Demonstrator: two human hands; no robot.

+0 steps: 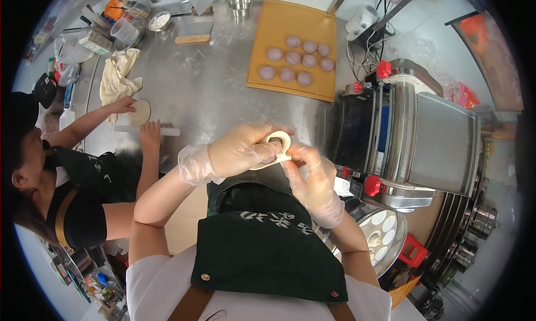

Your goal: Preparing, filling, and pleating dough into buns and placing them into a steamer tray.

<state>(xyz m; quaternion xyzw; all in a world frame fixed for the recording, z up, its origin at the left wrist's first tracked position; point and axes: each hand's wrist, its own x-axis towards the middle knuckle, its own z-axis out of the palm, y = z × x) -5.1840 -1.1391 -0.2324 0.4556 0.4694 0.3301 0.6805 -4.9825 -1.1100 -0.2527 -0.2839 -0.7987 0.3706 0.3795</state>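
Note:
Above the table's near edge, my left hand [237,152] in a clear plastic glove cups a pale round dough wrapper [286,142]. Its thumb presses into the folded wrapper, where a bit of purplish filling shows; the rest is covered by the fingers. My right hand [311,178], gloved as well, pinches the wrapper's right edge between thumb and fingers. Beyond my hands, a tan board [290,22] carries several purple balls [293,58] in loose rows.
At my left, a co-worker holds a flat dough round [140,113] beside a white rolling pin [162,131]. A cloth [120,78], dough scraper [194,32] and bowl of white stuff [160,21] lie farther off. A dough-rolling machine [399,136] and a round steamer tray [403,237] stand right.

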